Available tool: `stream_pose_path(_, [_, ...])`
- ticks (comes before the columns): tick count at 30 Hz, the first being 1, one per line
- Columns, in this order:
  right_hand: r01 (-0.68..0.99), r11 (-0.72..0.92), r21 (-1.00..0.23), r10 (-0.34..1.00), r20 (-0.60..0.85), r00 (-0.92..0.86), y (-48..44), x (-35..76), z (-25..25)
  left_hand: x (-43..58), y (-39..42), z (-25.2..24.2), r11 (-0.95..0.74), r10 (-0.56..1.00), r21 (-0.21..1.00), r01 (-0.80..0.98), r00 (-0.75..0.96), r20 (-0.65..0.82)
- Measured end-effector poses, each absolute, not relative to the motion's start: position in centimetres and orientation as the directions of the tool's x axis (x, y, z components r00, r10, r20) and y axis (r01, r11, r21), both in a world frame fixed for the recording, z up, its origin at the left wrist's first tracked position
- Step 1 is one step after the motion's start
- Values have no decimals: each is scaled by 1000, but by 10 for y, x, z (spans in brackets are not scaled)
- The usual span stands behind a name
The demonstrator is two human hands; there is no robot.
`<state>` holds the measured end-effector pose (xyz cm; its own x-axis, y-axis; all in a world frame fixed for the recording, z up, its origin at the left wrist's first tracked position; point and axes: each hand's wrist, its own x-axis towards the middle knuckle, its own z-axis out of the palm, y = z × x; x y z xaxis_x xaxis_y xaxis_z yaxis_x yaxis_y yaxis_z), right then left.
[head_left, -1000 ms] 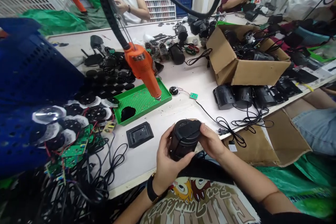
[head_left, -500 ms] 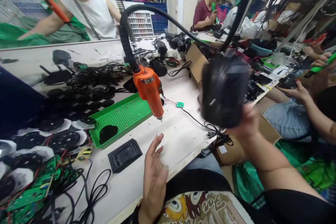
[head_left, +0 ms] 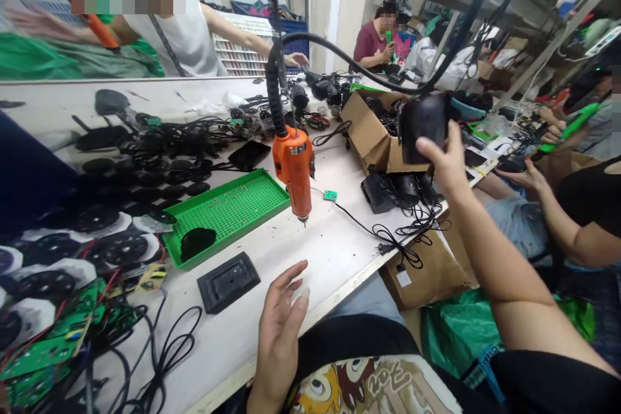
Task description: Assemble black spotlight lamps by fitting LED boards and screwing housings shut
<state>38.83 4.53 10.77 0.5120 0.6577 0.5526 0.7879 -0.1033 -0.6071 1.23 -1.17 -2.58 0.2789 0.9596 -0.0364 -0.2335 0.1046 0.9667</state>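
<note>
My right hand (head_left: 449, 158) grips a black plastic housing (head_left: 424, 129) in front of an open cardboard box (head_left: 371, 126); the far side of the housing is hidden. Near the table's front edge, my left hand (head_left: 284, 326) is raised with its fingers apart and nothing in it. An orange electric screwdriver (head_left: 295, 171) hangs point down over the table from a coiled cord. To its right lies a small green circuit board (head_left: 330, 196) with a black cable attached. A black rectangular plate (head_left: 228, 282) rests to the left of my left hand.
A green perforated tray (head_left: 233, 207) holds small screws and a black disc. Speaker parts and circuit boards (head_left: 53, 349) crowd the left, with black cables (head_left: 174, 349) beside them. More black housings (head_left: 381, 191) stand by the box. Co-workers sit across and to the right.
My right hand has carried the black housing away from me, up to the cardboard box. My left hand stays almost where it was. The view has shifted slightly.
</note>
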Motion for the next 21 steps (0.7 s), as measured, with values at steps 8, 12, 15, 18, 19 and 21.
stream_pose_path(8, [569,-569,-594,653,95,752,31,404,20,9,-7,-36,120,951,989,-83,294,-91])
stream_pose_path(12, [647,-688,-328,628,178,758,28,397,32,4,-6,-32,129,958,991,-24,261,-118])
stream_pose_path(15, [724,-654,-220,659,304,687,24,391,35,-4,-2,-28,131,963,991,27,234,-134])
stream_pose_path(18, [814,-548,-193,699,429,572,22,376,35,-13,3,-25,122,971,991,58,198,-131])
stream_pose_path(19, [849,-490,-197,709,476,520,24,367,36,-15,5,-25,118,974,991,63,189,-128])
stream_pose_path(21, [928,-307,-213,750,546,374,33,341,39,-17,9,-24,110,977,992,66,176,-120])
